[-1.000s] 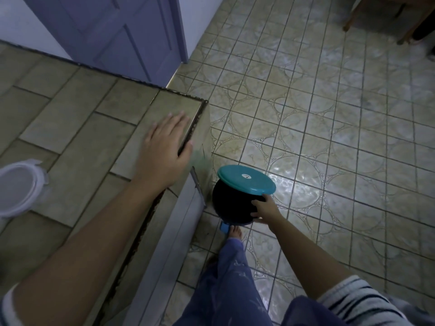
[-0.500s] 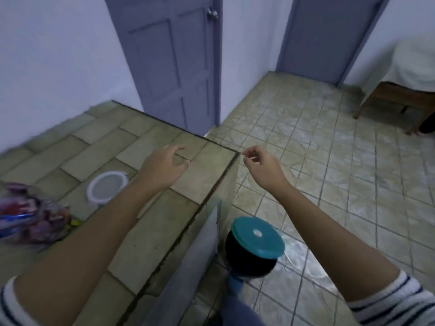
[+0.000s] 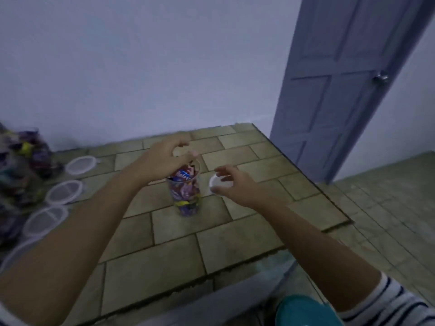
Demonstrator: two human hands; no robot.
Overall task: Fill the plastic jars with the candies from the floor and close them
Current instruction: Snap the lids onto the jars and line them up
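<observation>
A clear plastic jar (image 3: 186,194) stands upright near the middle of a raised tiled platform (image 3: 235,243), a little toward its far edge. It is packed almost to the mouth with wrapped candies (image 3: 182,176) in purple, blue and yellow.

The left hand (image 3: 162,158) comes over the jar from the left, and its grip is curled round the rim, fingers bent over the open mouth. Motion blur hides how firmly they press.

The right hand (image 3: 235,184) is just to the right of the jar, apart from it. Its grip is a pinch of thumb and fingertips on a small white lid (image 3: 220,182), held tilted above the tiles, level with the jar's upper half.

Along the platform's left edge lie three round translucent lids (image 3: 81,164) (image 3: 64,191) (image 3: 46,220) in a row, each flat on the tiles. Beside them, at the far left corner, is a blurred heap of wrapped sweets (image 3: 23,165).

A lilac panelled door (image 3: 341,90) with a metal knob (image 3: 380,78) stands past the platform's far right corner. The tiled floor (image 3: 388,196) runs along the right side. A round teal cover (image 3: 303,311) shows below the near edge, next to a striped sleeve (image 3: 388,300).
</observation>
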